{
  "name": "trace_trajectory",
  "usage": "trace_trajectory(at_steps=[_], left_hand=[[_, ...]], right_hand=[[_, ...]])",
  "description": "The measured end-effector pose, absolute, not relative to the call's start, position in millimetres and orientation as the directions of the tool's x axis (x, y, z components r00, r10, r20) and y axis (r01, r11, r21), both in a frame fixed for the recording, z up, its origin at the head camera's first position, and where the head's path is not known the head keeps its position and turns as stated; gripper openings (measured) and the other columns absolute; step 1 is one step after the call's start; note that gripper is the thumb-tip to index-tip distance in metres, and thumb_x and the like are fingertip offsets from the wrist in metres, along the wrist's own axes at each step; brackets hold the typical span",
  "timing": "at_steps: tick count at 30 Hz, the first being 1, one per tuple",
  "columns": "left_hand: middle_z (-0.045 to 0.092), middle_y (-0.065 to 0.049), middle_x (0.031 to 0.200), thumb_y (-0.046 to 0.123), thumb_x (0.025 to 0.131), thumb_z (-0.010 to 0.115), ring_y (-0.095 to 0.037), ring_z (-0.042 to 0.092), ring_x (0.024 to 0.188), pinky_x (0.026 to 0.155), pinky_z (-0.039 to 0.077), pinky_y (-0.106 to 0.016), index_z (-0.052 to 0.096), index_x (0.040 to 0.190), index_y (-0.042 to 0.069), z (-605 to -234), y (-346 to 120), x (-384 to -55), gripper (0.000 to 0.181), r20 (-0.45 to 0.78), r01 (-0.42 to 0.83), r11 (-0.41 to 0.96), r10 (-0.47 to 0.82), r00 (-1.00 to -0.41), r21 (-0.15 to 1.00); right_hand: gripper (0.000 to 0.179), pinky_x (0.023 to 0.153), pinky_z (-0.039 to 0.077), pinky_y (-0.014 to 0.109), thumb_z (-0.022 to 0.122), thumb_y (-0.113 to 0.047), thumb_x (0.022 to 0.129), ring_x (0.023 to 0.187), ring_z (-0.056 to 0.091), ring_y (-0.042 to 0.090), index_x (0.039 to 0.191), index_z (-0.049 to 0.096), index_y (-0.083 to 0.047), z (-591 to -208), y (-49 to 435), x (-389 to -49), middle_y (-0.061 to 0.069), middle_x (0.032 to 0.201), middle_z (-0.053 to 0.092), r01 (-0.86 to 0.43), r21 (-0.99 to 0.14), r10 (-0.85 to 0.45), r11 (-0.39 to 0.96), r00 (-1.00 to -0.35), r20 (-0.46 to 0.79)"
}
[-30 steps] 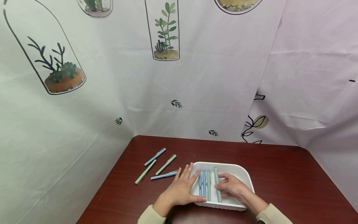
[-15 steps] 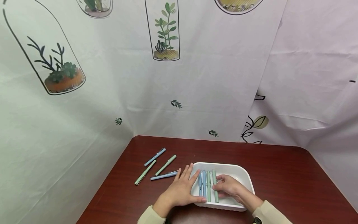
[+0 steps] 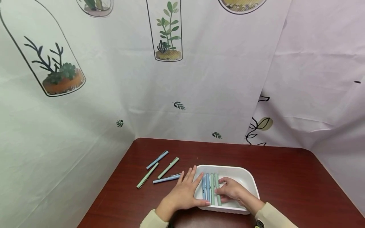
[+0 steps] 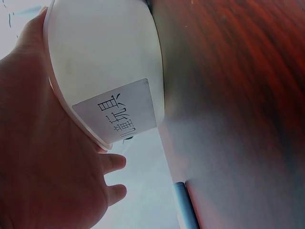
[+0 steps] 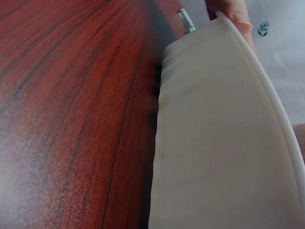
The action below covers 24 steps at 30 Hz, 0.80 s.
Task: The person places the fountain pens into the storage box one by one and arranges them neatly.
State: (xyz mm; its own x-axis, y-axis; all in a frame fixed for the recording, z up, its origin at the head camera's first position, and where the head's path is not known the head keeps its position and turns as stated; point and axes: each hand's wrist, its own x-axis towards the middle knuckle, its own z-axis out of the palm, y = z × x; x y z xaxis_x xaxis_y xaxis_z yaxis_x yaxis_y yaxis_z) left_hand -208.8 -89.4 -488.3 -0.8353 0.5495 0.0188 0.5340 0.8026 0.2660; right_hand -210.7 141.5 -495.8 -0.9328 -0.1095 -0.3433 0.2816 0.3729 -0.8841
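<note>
A white plastic bin point(image 3: 242, 173) stands near the table's front edge. Inside, two blue pens point(image 3: 208, 185) and a light green pen point(image 3: 212, 190) lie side by side along the left. My right hand point(image 3: 232, 190) reaches in and pinches another light green pen point(image 3: 217, 181), just right of that row and nearly parallel to it. My left hand point(image 3: 183, 193) rests over the bin's left end, fingers spread and thumb along the front rim. In the left wrist view, its palm point(image 4: 52, 143) lies against the rim, beside a label point(image 4: 119, 112) on the outer wall.
Left of the bin, two green pens point(image 3: 169, 167) and two blue pens point(image 3: 157, 160) lie scattered on the dark red wooden table point(image 3: 279, 177). One blue pen point(image 3: 166, 179) is close to the left fingertips. A printed white curtain point(image 3: 199, 95) hangs behind the table.
My right hand has moved left with the green pen, from a gap away to close beside the row, and the pen stands straighter. My left hand has stayed in place.
</note>
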Motion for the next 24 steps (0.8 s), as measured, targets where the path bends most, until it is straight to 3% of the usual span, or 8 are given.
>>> trace_trajectory(at_steps=[12,24], left_hand=[[0.011,-0.017,0.169,0.082,0.081,0.058,-0.035,0.016,0.155,0.122,0.015,-0.059,0.027,0.162,0.021,-487.7,-88.4,-208.8,0.106,0.021,0.537,0.803,0.551,-0.834,0.259],[0.011,-0.016,0.169,0.083,0.081,0.057,-0.035,0.016,0.155,0.122,0.015,-0.059,0.027,0.162,0.022,-486.1,-88.4,-209.4,0.106,0.008,0.532,0.807,0.548,-0.836,0.255]], right_hand=[[0.044,0.046,0.052,0.025,0.081,-0.006,0.082,0.046,0.059,0.011,0.115,0.054,0.004,-494.5,139.3,-207.3,0.012,0.071,0.059,0.229,-0.826,-0.063,0.515,-0.951,-0.303],[0.039,0.049,0.054,0.029,0.077,-0.006,0.085,0.049,0.065,0.016,0.113,0.053,0.007,-489.2,144.3,-202.3,0.012,0.07,0.062,0.173,-0.844,-0.087,0.507,-0.965,-0.249]])
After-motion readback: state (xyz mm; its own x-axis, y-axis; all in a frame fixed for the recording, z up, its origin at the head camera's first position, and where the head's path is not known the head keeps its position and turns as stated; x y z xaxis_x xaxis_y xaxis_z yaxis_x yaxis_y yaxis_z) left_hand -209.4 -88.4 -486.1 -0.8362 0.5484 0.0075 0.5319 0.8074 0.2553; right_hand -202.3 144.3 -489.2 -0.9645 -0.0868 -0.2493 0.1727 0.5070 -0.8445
